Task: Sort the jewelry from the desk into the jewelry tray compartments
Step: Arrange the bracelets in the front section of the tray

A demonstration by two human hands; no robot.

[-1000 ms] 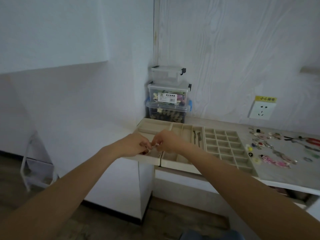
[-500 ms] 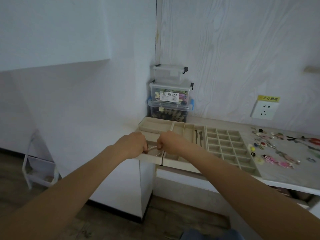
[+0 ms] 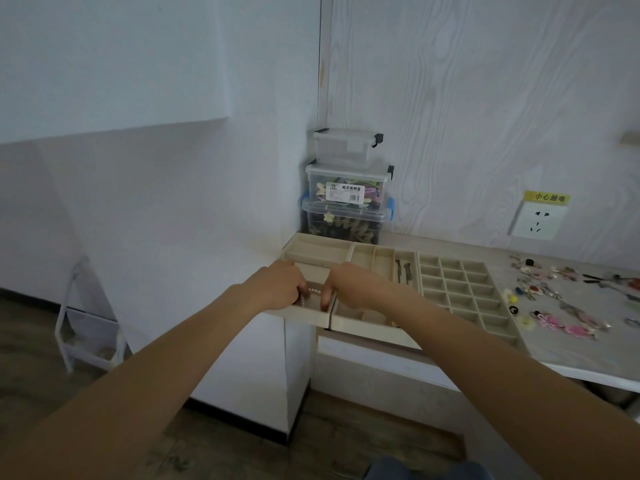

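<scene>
A beige jewelry tray with several compartments sits at the desk's left end. My left hand and my right hand hover over its front-left compartment, each pinching one end of a white bead bracelet stretched between them and dipping into that compartment. A dark hairpin lies in a long narrow slot. The grid section of small cells shows nothing inside. Loose jewelry, with pink flower pieces and small charms, is scattered on the desk at the right.
Three stacked clear storage boxes stand in the corner behind the tray. A wall socket with a yellow label is on the wood-grain wall. A white rack stands on the floor at the left. The tray's front edge overhangs the desk.
Both hands have lowered toward the tray's front-left compartment. They drew slightly apart, so the bead bracelet now shows stretched between them.
</scene>
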